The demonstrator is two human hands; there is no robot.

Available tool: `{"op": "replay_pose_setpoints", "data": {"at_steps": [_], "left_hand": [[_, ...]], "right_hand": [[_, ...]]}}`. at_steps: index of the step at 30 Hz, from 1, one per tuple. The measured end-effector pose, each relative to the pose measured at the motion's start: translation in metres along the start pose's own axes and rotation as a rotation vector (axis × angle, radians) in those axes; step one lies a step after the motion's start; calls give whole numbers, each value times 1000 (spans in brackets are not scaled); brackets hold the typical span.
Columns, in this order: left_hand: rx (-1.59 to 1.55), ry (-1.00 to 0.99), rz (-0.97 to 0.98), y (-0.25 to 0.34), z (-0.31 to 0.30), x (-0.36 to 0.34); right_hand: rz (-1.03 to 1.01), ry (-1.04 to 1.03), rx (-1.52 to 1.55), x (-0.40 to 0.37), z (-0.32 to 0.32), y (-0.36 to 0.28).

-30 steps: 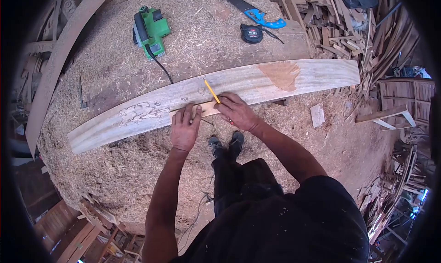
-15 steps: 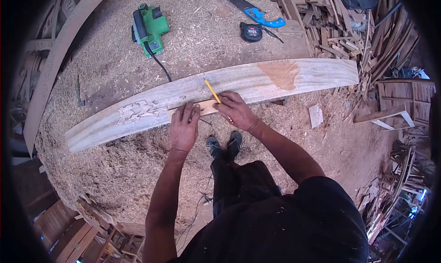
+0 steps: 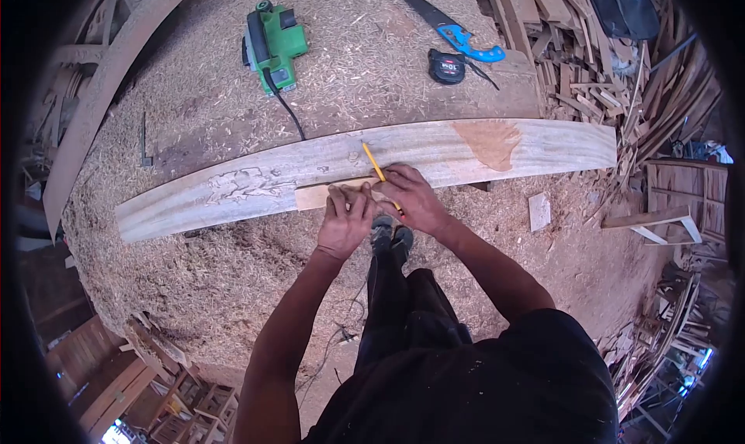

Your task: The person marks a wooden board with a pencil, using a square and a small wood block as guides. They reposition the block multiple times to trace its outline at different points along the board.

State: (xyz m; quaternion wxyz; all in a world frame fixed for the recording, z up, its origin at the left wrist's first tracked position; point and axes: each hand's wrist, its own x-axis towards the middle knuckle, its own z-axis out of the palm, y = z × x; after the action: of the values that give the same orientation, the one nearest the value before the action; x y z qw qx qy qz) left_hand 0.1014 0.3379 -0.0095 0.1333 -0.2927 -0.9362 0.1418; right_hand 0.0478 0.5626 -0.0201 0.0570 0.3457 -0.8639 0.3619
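A long, curved, pale board (image 3: 434, 149) lies across the work surface, with a patch of browner wood and carved-looking lines on it. Against its near edge is a small strip of wood (image 3: 311, 198). My left hand (image 3: 346, 223) has its fingers bent over the strip's middle, gripping it from the near side. Right beside it, my right hand (image 3: 415, 202) is closed around a yellow pencil (image 3: 372, 161), whose tip slants forward over the board. The strip's right end is hidden by my fingers.
Beyond the board lie a green electric planer (image 3: 275, 46) with a cord, a blue-handled saw (image 3: 454, 36) and a tape measure (image 3: 446, 67). Wood shavings cover the surface. Scrap wood (image 3: 578, 87) is piled at the right; a long plank (image 3: 101, 106) slants at the left.
My left hand has slid right along the strip, close to my right hand, baring the strip's left end. The view has shifted slightly; my right hand still holds the pencil.
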Motion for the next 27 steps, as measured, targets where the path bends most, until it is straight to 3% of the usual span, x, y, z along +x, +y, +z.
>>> {"op": "replay_pose_setpoints", "data": {"at_steps": [4, 5, 8, 9, 13, 16, 22, 23, 27], "left_hand": [[35, -5, 7, 1, -3, 3], [35, 0, 5, 1, -3, 4], [35, -1, 12, 1, -3, 3], [39, -2, 17, 0, -3, 3], [-10, -28, 14, -2, -5, 4], [-28, -24, 15, -2, -7, 5], [-3, 3, 16, -5, -2, 5], [-4, 8, 15, -5, 0, 4], [-42, -13, -5, -4, -7, 5]], "right_hand": [[190, -204, 231, 19, -47, -7], [390, -236, 404, 36, -70, -21], [499, -219, 625, 53, -71, -3], [372, -229, 564, 60, -62, 8], [289, -434, 577, 94, -28, 32], [252, -614, 479, 114, -47, 35], [340, -787, -23, 130, -117, 17], [308, -645, 153, 122, -111, 20], [263, -548, 466, 111, -50, 28]]}}
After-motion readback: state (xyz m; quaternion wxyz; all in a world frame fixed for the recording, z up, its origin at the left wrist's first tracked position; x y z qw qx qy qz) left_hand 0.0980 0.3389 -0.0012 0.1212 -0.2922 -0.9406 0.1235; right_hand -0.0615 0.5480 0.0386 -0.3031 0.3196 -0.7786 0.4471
